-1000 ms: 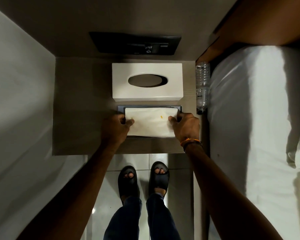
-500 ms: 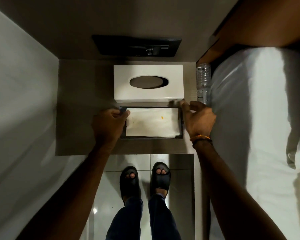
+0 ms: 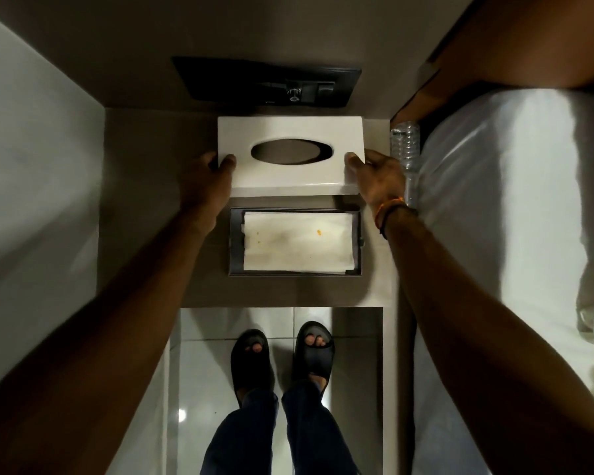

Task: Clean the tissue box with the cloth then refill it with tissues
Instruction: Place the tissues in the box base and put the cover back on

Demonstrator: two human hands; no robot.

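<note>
My left hand and right hand grip the white tissue box cover by its short ends, thumbs on top, arms stretched forward. The tissues lie in the dark base tray nearer me.

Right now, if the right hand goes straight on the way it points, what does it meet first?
The white tissue-box cover, which the right hand grips at its end; beyond it probably the back wall, depth unclear.
</note>
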